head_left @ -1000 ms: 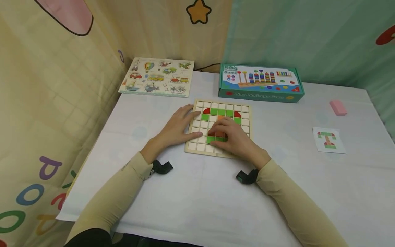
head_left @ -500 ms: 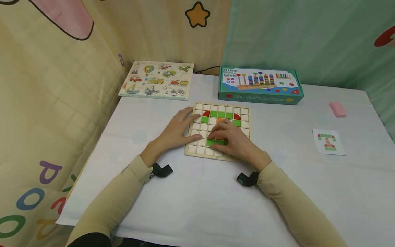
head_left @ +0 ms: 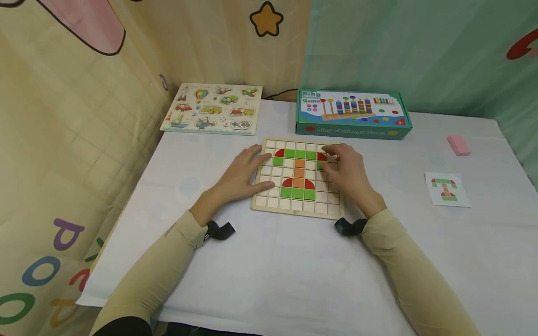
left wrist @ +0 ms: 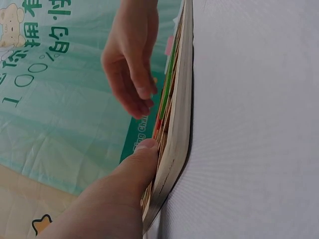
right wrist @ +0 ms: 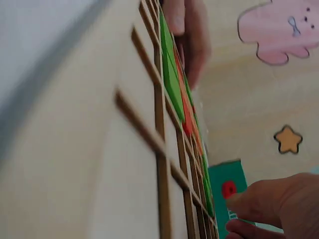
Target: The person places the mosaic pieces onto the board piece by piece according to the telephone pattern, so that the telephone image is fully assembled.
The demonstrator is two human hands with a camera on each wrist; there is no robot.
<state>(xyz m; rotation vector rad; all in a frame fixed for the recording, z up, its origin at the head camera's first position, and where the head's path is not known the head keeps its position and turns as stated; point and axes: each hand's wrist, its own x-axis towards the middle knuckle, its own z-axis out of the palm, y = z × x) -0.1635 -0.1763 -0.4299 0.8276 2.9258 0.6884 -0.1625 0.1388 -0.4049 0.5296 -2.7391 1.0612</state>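
A wooden grid board [head_left: 296, 212] lies on the white-covered table. Its cells hold white squares plus a pattern: a row of green tiles [head_left: 300, 154] near the top, a column of orange tiles [head_left: 299, 172] below, and red quarter-round tiles [head_left: 309, 184] beside the lowest orange one. My left hand [head_left: 241, 175] rests on the board's left edge, thumb and fingers spread. Over the upper right part, my right hand [head_left: 350, 172] hovers with thumb and fingers apart, next to a red quarter-round tile [head_left: 321, 157]; I see nothing held. The left wrist view shows that right hand [left wrist: 132, 64] above the surface.
A small printed card [head_left: 447, 189] with a matching coloured pattern lies at the right. Behind it is a pink block [head_left: 459, 145]. At the back stand a green Ring Challenge Game box [head_left: 353, 131] and a vehicle picture puzzle [head_left: 211, 119]. Curtains hang behind.
My right hand has moved from the lower middle of the board up and right, uncovering the orange column and lower red tiles. The left hand has stayed in place.
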